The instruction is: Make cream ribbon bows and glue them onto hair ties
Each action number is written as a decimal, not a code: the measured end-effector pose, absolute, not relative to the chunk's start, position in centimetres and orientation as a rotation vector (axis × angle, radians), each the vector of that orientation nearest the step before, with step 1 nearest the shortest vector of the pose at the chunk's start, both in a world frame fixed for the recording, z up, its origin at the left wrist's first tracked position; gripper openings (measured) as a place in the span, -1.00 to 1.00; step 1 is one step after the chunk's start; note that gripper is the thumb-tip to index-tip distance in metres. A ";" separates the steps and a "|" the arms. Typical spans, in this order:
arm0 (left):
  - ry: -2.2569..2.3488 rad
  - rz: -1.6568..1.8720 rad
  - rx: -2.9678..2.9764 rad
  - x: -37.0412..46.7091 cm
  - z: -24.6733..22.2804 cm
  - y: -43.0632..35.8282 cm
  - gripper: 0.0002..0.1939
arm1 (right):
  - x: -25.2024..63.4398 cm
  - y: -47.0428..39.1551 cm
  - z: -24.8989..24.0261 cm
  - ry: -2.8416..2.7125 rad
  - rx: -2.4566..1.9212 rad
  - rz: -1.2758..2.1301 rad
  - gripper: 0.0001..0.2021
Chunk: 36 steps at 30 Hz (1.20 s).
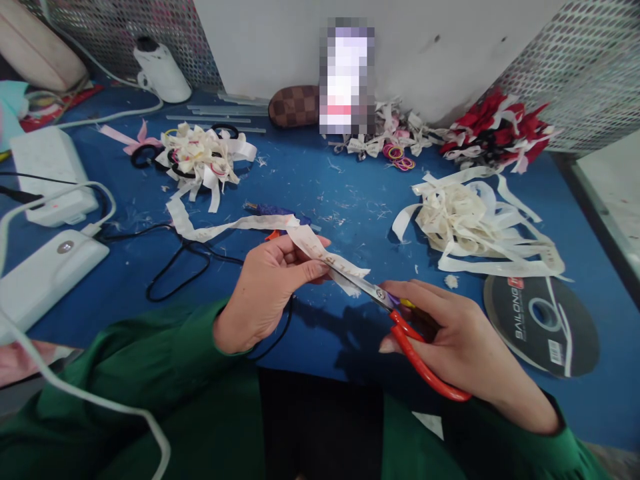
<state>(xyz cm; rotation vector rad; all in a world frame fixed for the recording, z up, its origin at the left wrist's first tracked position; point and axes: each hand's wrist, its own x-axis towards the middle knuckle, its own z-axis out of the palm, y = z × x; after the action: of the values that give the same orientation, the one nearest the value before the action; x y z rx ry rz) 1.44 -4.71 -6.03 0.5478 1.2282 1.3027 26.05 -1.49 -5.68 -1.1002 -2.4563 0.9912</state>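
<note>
My left hand (270,283) pinches a white printed ribbon (313,245) between thumb and fingers near the middle of the table. One length of the ribbon trails left across the blue surface; its short end points right. In my right hand (450,327) are scissors (420,363) with red handles, their blades pointing left and lying along the ribbon by my left thumb. Something purple and yellow (400,302) also shows under my right fingers. Behind my left fingertips lies a dark blue item (280,212), with an orange piece (273,235) partly hidden by the ribbon.
Loose cream ribbon (453,217) is heaped at the right, above a black spool (545,327). Ribbon bows (200,157) lie at the left, red bows (500,130) at the back right. White boxes (50,170) and cables fill the left side. A lit phone (347,80) stands at the back.
</note>
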 end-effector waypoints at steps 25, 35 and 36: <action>1.203 1.337 0.635 1.1 -6.2 -4.8 -0.84 | 26.4 -1.3 -5.9 -2.449 -1.078 0.892 -0.54; 1.244 1.379 0.629 1.1 -6.4 -4.7 -0.87 | 26.3 -1.5 -6.0 -2.438 -1.104 0.903 -0.56; 1.249 1.373 0.618 1.1 -6.4 -4.7 -0.85 | 26.3 -1.5 -6.0 -2.438 -1.107 0.902 -0.56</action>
<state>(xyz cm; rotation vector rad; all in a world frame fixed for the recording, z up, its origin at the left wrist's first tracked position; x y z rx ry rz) 1.13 -4.66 -6.36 0.6176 1.2490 1.3732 26.29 -1.48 -6.03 -1.1069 -2.4384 0.9021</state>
